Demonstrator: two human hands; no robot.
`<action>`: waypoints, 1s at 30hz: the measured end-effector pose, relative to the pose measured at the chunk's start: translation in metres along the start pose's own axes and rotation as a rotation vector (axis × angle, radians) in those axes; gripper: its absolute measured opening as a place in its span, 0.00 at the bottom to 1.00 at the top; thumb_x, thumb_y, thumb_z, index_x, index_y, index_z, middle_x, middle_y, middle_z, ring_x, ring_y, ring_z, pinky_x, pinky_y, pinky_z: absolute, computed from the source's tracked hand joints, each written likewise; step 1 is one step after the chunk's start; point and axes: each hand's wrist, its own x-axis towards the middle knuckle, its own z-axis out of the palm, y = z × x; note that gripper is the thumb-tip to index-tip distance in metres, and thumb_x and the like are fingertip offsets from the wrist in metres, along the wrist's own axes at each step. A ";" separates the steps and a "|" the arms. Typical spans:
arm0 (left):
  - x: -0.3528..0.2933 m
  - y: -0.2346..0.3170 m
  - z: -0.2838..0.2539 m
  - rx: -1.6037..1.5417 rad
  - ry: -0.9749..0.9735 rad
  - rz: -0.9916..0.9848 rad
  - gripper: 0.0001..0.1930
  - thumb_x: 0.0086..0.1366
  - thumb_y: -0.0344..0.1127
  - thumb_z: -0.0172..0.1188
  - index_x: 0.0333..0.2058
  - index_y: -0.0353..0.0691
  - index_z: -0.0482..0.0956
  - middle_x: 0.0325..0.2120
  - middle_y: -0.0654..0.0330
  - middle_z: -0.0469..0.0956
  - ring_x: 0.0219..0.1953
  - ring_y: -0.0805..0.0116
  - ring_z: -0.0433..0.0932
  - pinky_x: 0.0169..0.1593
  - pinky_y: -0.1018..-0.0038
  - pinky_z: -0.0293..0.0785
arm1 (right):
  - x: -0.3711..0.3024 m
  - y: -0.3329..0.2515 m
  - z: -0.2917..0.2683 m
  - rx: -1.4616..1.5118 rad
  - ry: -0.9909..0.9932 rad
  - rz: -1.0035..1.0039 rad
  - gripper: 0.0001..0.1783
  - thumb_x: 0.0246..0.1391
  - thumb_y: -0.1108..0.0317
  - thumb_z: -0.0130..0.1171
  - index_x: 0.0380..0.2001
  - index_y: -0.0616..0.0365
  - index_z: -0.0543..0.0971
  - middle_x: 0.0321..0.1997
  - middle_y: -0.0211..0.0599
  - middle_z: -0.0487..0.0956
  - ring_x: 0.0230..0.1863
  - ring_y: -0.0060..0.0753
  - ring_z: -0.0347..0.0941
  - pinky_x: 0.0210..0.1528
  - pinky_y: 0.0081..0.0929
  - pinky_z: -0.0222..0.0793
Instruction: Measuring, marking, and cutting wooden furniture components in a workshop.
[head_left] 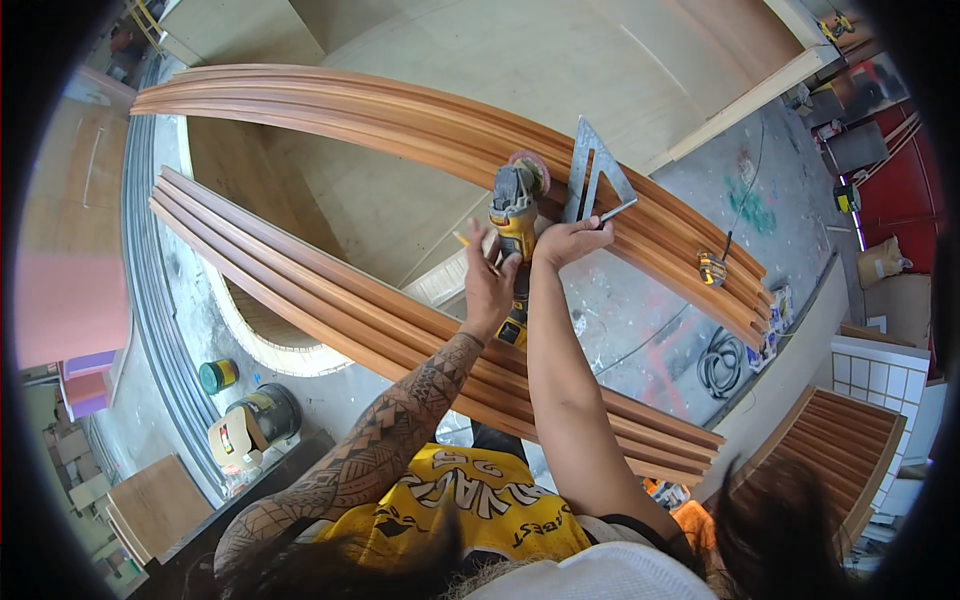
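My left hand (487,290) is closed around a thin yellow pencil (462,239), its thumb close beside a yellow-and-black cordless angle grinder (515,225). Whether the thumb touches the grinder I cannot tell. The grinder's reddish disc end (535,172) is at the far fluted wood panel (400,128), and its battery end is over the near fluted wood panel (330,295). With my right hand (573,243) I grip the lower edge of a metal triangular speed square (598,178), tilted up over the far panel. A yellow-and-black tape measure (712,268) sits on that panel's right end.
Under the panels is a plywood form with a curved edge (270,350). Long grey strips (150,300) run along the left. A dark bucket (270,412) and a green tub (218,376) stand at lower left. A coiled hose (720,362) lies on the paint-stained floor at right.
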 end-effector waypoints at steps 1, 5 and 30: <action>0.001 0.006 0.006 -0.298 0.188 -0.230 0.35 0.70 0.20 0.63 0.73 0.34 0.60 0.72 0.38 0.62 0.77 0.54 0.60 0.73 0.60 0.69 | -0.001 0.000 0.000 -0.003 0.008 -0.014 0.23 0.80 0.59 0.40 0.56 0.75 0.65 0.55 0.66 0.69 0.56 0.66 0.69 0.60 0.57 0.65; 0.022 0.034 0.017 0.245 0.090 -0.375 0.38 0.64 0.44 0.77 0.63 0.31 0.68 0.54 0.43 0.82 0.56 0.55 0.83 0.56 0.63 0.79 | 0.001 0.004 0.001 -0.023 -0.042 0.019 0.19 0.78 0.64 0.43 0.56 0.73 0.66 0.55 0.64 0.69 0.57 0.65 0.68 0.62 0.55 0.64; 0.181 0.081 0.019 -0.661 0.463 -0.660 0.27 0.68 0.51 0.71 0.55 0.37 0.75 0.48 0.55 0.81 0.47 0.62 0.84 0.49 0.61 0.84 | 0.130 0.004 -0.268 0.192 -0.091 0.469 0.20 0.80 0.57 0.42 0.60 0.62 0.70 0.56 0.38 0.75 0.48 0.30 0.71 0.50 0.31 0.68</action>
